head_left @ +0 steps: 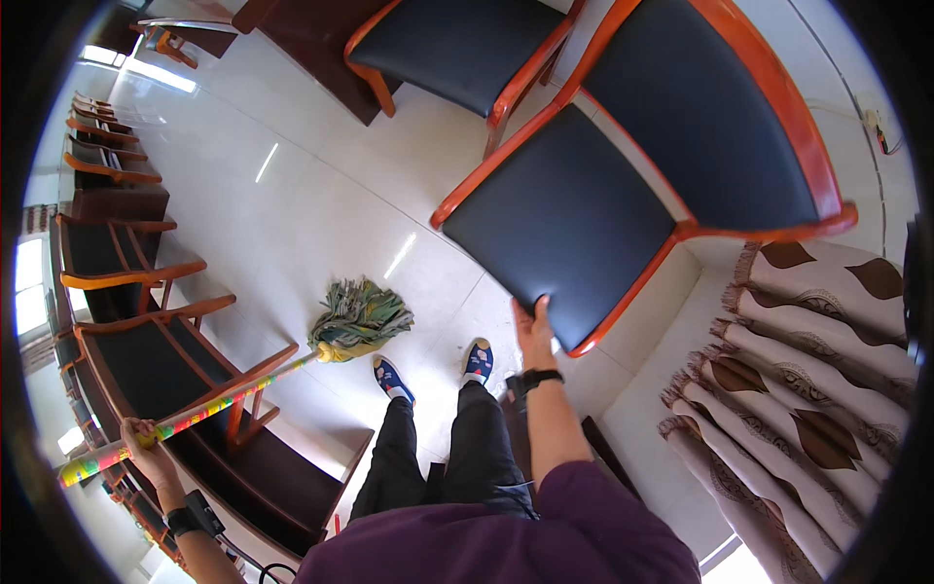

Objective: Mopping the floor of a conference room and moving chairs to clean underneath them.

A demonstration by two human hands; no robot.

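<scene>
A string mop rests its grey-green cloth head (361,317) on the tiled floor, left of the feet. Near the upper end of its colourful handle (219,401), my left hand (149,445) is closed around the shaft. My right hand (536,332) grips the front edge of a wooden chair's black padded seat (562,219), thumb on top and the fingers partly hidden at the edge. The chair's black backrest (700,109) points to the upper right.
Another black-seated chair (460,51) stands beyond, beside a dark wooden desk (314,44). Wooden chairs (153,358) and dark desks line the left. A patterned curtain (795,379) hangs at the right by the white wall. A cable and socket (872,120) are on the upper-right wall.
</scene>
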